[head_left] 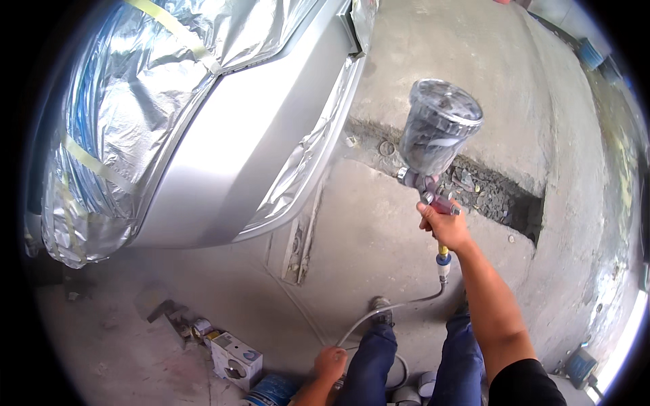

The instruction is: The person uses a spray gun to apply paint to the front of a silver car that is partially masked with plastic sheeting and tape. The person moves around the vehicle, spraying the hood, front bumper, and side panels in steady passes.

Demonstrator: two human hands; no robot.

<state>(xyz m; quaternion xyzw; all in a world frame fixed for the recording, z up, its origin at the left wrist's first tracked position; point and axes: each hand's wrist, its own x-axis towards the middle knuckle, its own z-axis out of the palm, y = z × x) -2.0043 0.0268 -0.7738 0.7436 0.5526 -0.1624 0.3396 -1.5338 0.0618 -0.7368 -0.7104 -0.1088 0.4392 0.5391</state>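
At about 3 o'clock from the middle of the view we see the spray gun (433, 189), with its clear cup (440, 132) on top, leaning a little towards 1 o'clock. The grip of our right hand (445, 227) is clamped on its handle; if the trigger is pressed, we cannot tell. The nozzle side faces 9 o'clock, towards the silver bumper (223, 159) at 10 o'clock, and the gun is well apart from it. The grip of our left hand (330, 363), at 6 o'clock, seems closed around the air hose (379, 311).

To work well here, we judge that the gun should stay square to the curved surface, with an even gap, moved from the whole arm and not bent from the wrist. The cup should be near upright, and the left hand should hold the hose away from the bumper. The masking foil (156, 101), taped at 10 o'clock, should not be brushed by the sleeve. We would also mind our feet around the rubble-filled trench (487, 189) at 3 o'clock.

As for writing, the white box (247, 369) at 7 o'clock carries print and a round dark picture, but the letters are too small for us to read
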